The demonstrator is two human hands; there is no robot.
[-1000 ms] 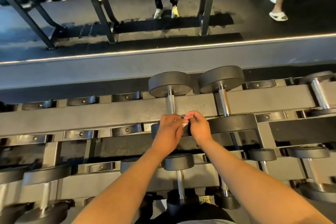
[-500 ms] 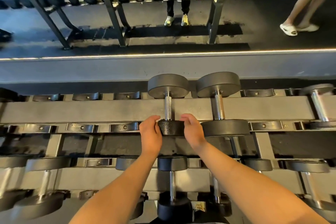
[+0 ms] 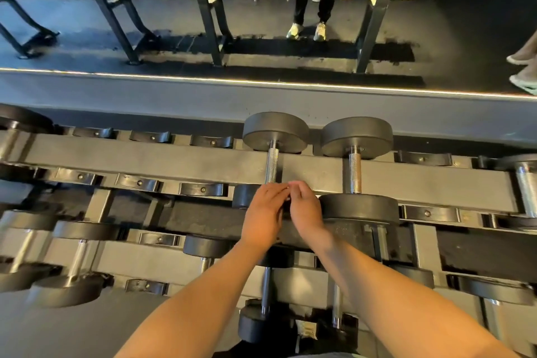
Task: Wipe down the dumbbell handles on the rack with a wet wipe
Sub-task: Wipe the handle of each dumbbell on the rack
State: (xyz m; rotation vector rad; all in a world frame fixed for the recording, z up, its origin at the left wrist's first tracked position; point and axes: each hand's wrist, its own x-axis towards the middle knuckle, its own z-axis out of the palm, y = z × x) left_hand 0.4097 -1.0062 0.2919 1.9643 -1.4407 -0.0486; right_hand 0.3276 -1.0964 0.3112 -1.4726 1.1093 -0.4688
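Observation:
Two black dumbbells lie on the rack's top tier (image 3: 174, 160). The left dumbbell (image 3: 275, 131) has a knurled steel handle (image 3: 272, 166); the right dumbbell (image 3: 356, 136) lies beside it. My left hand (image 3: 266, 212) and my right hand (image 3: 305, 209) are side by side over the left dumbbell's near head, covering most of it. Their curled fingertips meet at the near end of its handle. They pinch the wet wipe there, of which only a pale sliver (image 3: 288, 189) shows.
Lower tiers hold more dumbbells, such as a small one (image 3: 266, 299) below my arms and larger chrome-handled ones at left (image 3: 78, 259) and right (image 3: 526, 192). A mirror behind the rack reflects a rack, a person's shoes (image 3: 308, 30) and a passer-by's feet (image 3: 523, 73).
Half a second ago my hands were apart, on either side of the left dumbbell's near head. They have come together over it, fingertips touching at the handle's near end.

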